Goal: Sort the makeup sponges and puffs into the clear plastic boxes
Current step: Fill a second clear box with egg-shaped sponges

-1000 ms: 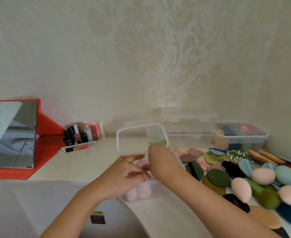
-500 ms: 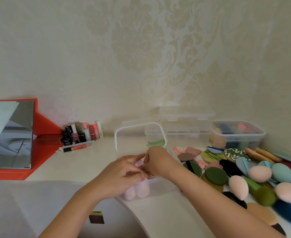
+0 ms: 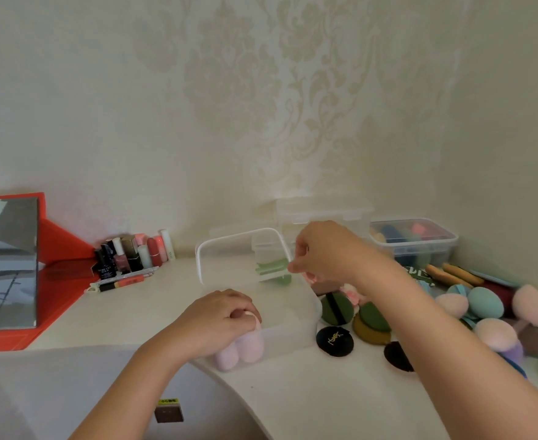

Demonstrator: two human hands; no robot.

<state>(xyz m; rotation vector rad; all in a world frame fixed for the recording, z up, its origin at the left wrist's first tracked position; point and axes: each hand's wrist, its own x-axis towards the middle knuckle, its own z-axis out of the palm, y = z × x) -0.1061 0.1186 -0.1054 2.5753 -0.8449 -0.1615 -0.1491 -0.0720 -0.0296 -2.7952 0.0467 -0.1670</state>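
A clear plastic box [image 3: 288,335] stands open in front of me, its white-rimmed lid [image 3: 239,246] raised behind it. Pale pink sponges [image 3: 239,352] lie in its front left corner. My left hand [image 3: 217,319] grips another pale pink sponge [image 3: 252,316] at that corner, just above them. My right hand [image 3: 324,252] hovers blurred over the box's far right corner, fingers curled, with nothing visible in them. To the right lies a pile of puffs and sponges: a dark green puff [image 3: 337,308], a black puff [image 3: 334,340], a teal egg sponge [image 3: 485,302].
A small clear box with green puffs [image 3: 274,268] stands behind the open box. Further clear boxes [image 3: 324,214] line the wall, and a closed one [image 3: 413,241] holds coloured sponges. A red-framed mirror [image 3: 6,265] and cosmetic bottles [image 3: 134,254] occupy the left. The table's front edge curves.
My hands, together over the box before, have parted. The left one has sunk into the box's front left corner with a pink sponge; the right one has moved up and right.
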